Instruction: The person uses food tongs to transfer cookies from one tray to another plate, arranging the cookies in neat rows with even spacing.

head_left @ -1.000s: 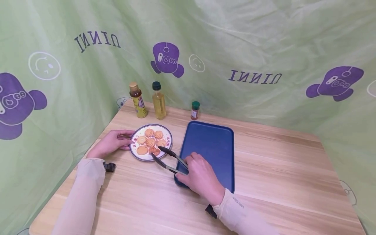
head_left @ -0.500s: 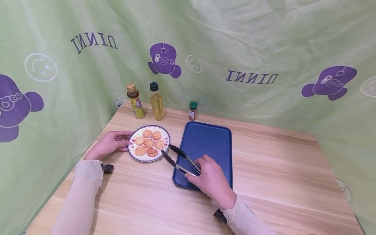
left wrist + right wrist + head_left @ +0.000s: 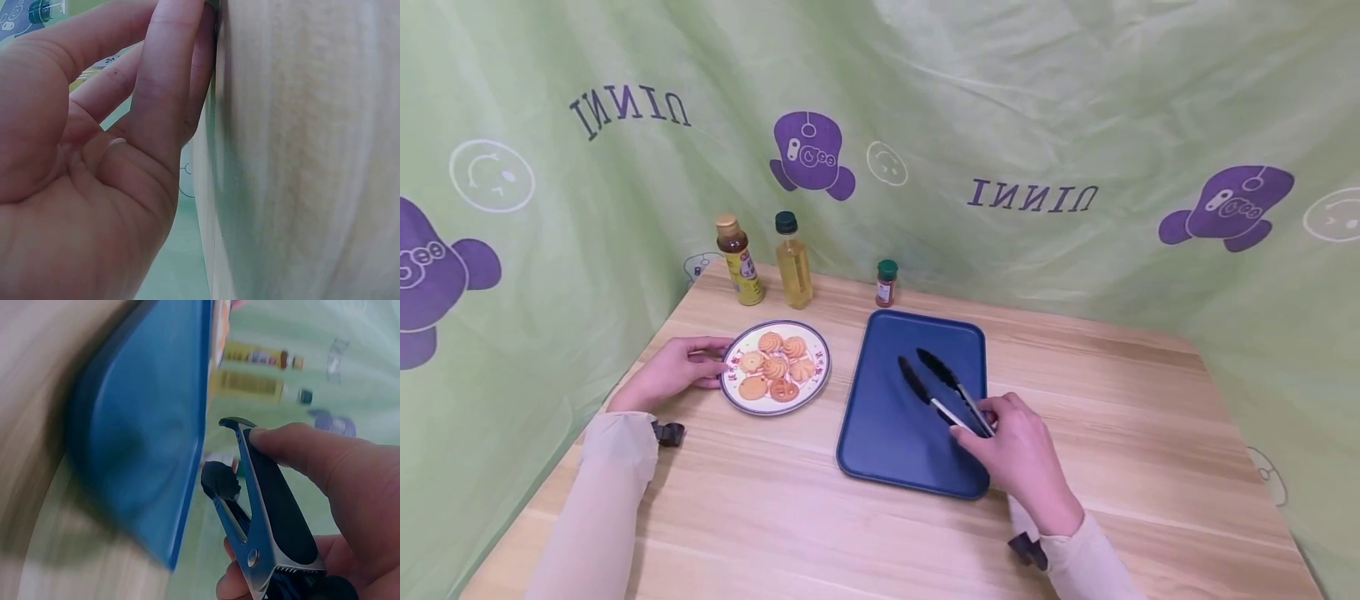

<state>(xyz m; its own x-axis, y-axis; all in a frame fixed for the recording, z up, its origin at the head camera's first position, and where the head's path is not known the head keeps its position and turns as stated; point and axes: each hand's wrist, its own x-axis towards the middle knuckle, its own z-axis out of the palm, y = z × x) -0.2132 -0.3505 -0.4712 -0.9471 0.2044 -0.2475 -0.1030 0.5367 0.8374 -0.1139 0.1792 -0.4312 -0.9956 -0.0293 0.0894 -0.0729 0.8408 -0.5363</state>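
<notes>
My left hand (image 3: 672, 371) is at the left side of a white oval plate (image 3: 730, 392) with a dark rim, thumb and fingers holding its edge. In the left wrist view my left hand (image 3: 119, 131) fills the left side, and the fingertips are cut off. Several cookies (image 3: 775, 367) lie on the plate. My right hand (image 3: 1018, 454) grips a pair of tongs (image 3: 951, 408), metal with black tips. The tips stand apart over the blue tray (image 3: 887, 417) with nothing between them. In the right wrist view, my thumb presses one arm of the tongs (image 3: 278, 506).
At the back stand a yellow-labelled bottle (image 3: 741, 267), a bottle of yellow oil (image 3: 793, 267) and a small green-capped spice jar (image 3: 886, 285). The wooden table (image 3: 1112, 400) extends right of the tray. A green printed curtain (image 3: 925, 100) hangs behind and at the left.
My right hand has carried the tongs rightward from the cookie plate to over the blue tray. My left hand has stayed at the plate's edge. The whole view has shifted slightly.
</notes>
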